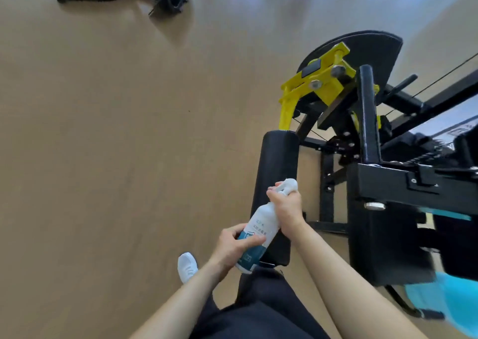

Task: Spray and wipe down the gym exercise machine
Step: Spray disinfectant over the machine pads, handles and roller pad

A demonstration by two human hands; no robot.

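here my left hand (236, 244) steadied the spray bottle (254, 238) while my right hand (287, 208) gripped its trigger head, aiming at the roller pad (278, 157).

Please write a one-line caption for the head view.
The left hand grips the bottle low, the right hand its nozzle, over the machine's black pad.

spray bottle (261, 219): white, teal label, tilted | machine (367, 121): black-yellow frame, black roller pad (278, 163) behind bottle
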